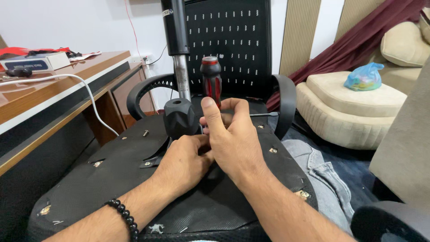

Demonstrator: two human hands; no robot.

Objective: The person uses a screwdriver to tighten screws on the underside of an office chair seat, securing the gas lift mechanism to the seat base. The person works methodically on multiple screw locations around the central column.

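Fingers: right hand (233, 139) pinching screwdriver (211, 80) upright | left hand (183, 163) curled beneath knob (179, 117)

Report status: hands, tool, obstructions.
Right hand grips screwdriver. Left hand at chair underside. Black knob close beside.
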